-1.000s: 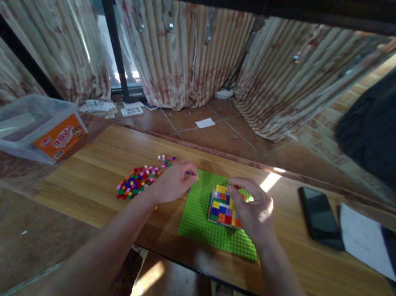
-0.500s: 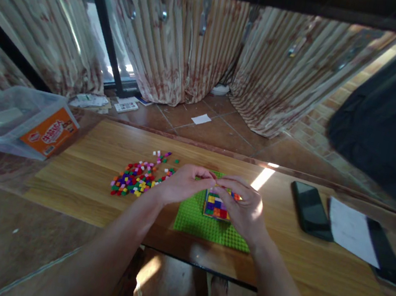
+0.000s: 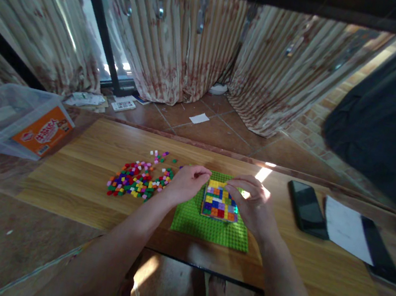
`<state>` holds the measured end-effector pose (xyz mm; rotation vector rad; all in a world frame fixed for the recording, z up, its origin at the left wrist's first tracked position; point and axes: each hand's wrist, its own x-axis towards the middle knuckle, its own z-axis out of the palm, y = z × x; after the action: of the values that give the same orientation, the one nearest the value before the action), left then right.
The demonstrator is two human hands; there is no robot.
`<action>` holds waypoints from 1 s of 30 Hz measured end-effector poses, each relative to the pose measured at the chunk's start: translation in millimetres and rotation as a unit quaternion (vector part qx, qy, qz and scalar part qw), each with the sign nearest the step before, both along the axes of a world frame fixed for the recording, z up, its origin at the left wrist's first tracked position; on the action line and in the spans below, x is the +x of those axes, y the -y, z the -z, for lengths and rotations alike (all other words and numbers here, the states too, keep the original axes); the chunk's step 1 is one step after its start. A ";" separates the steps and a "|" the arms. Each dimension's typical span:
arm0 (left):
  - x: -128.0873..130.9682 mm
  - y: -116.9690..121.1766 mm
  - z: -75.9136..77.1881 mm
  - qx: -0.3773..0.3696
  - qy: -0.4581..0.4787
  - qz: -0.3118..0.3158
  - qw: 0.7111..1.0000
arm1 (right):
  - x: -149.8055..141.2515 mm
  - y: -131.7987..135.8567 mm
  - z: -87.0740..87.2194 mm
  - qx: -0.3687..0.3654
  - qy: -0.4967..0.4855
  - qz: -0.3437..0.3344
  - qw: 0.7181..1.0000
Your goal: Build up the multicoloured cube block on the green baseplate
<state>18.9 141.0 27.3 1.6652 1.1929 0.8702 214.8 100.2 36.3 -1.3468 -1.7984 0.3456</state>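
A green studded baseplate (image 3: pixel 206 228) lies on the wooden table (image 3: pixel 80 183). On it stands a square block of small multicoloured bricks (image 3: pixel 219 204). My left hand (image 3: pixel 187 183) rests at the block's left edge, fingers pinched together; what they hold, if anything, is too small to make out. My right hand (image 3: pixel 255 204) curls round the block's right and far side, fingertips touching its top edge. A heap of loose coloured bricks (image 3: pixel 136 183) lies just left of my left hand.
A clear plastic tub with an orange label (image 3: pixel 18 124) lies on its side at the table's left end. At the right lie a dark phone (image 3: pixel 306 209), a white sheet (image 3: pixel 346 229) and another dark device (image 3: pixel 381 251). Curtains hang behind the table.
My hands had met over the block half a second ago; now they have drawn apart to its two sides, uncovering its top. The camera has shifted slightly.
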 end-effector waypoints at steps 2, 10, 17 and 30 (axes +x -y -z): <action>3.9 2.1 1.1 -0.001 -0.003 -0.001 1.000 | -2.3 0.7 1.7 -0.001 0.015 -0.017 1.000; 15.9 2.5 10.5 -0.022 0.027 0.020 0.999 | -6.2 -0.7 11.3 0.024 0.016 0.000 1.000; 21.0 5.5 10.4 -0.047 0.062 0.014 0.997 | -13.4 -2.8 11.4 -0.046 -0.064 0.032 0.996; 29.2 6.1 6.6 -0.070 0.056 -0.030 0.995 | -12.6 -5.8 12.6 -0.120 -0.101 0.037 0.987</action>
<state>48.1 134.9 20.7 1.4552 1.2040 0.8853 202.2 106.1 23.7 -1.4824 -1.5714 0.6528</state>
